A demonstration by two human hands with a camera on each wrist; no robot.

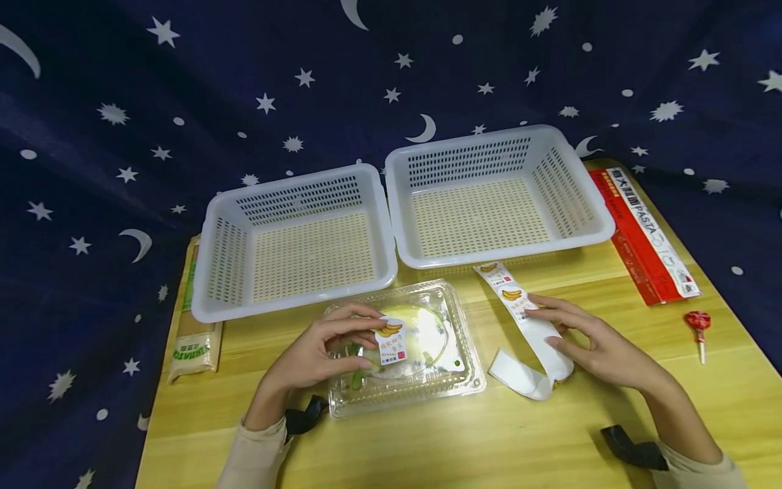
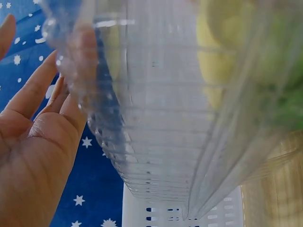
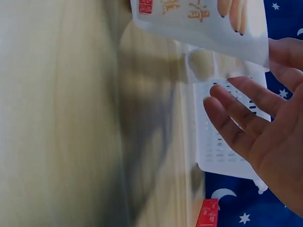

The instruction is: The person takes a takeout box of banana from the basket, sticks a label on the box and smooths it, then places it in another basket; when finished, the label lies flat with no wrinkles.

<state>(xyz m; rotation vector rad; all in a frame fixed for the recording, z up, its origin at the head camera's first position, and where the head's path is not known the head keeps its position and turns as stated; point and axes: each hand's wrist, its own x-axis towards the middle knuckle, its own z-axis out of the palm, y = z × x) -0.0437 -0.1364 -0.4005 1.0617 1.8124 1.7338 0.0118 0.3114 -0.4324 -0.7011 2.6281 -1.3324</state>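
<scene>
A small white banana sticker [image 1: 391, 343] is at the fingertips of my left hand [image 1: 314, 346], which holds it by its left edge over a clear plastic box [image 1: 470, 380]. Yellow and green contents, partly blurred by glare, show through the box's wall [image 2: 156, 118] in the left wrist view. My right hand [image 1: 601, 346] pinches a long strip of banana labels [image 1: 537, 339] to the right of the box. The strip's lower end curls back on the table, its pale backing facing up. In the right wrist view, a printed label [image 3: 203, 23] hangs from the fingers.
Two white slotted baskets [image 1: 293, 299] [image 1: 507, 255] stand side by side behind the box. A red pasta packet [image 1: 641, 238] and a red lollipop [image 1: 698, 322] lie at the right. A noodle pack [image 1: 195, 346] lies at the left, partly behind a basket.
</scene>
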